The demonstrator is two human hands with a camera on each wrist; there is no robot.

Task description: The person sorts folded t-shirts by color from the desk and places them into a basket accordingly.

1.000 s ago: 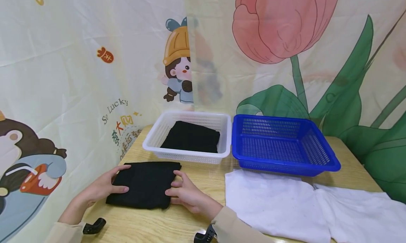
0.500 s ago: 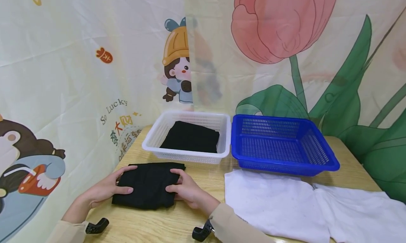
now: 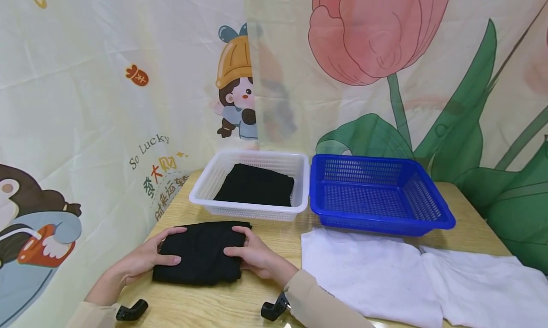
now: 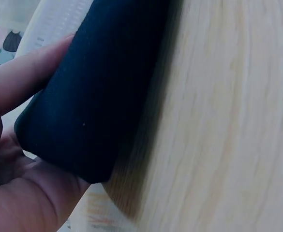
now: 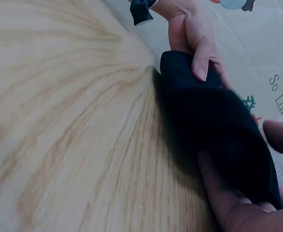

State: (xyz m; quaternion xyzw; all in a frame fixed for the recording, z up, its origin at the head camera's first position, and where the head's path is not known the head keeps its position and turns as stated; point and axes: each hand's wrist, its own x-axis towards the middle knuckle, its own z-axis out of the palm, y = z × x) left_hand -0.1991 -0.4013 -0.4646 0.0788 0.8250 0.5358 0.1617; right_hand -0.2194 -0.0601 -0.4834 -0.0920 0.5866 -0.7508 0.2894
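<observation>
A folded black garment [image 3: 201, 254] is at the front left of the table, held at both sides. My left hand [image 3: 143, 259] grips its left side, thumb on top. In the left wrist view, fingers and thumb of the left hand [image 4: 30, 193] stand around one end of the black cloth [image 4: 97, 92]. My right hand [image 3: 259, 256] holds the right side, thumb on top and some fingers hidden. In the right wrist view, fingers of the right hand [image 5: 257, 215] reach against the cloth's lower side. I cannot tell whether it is off the table.
Behind stands a white basket [image 3: 252, 211] with another folded black cloth [image 3: 257, 185] in it. A blue basket [image 3: 381, 223] stands beside it on the right. White cloth [image 3: 372, 275] lies spread at the front right. Printed curtains [image 3: 282, 56] hang behind the wooden table [image 3: 205, 309].
The black garment has shifted a little to the right with my left hand. My right hand has gone from touching its edge to gripping it.
</observation>
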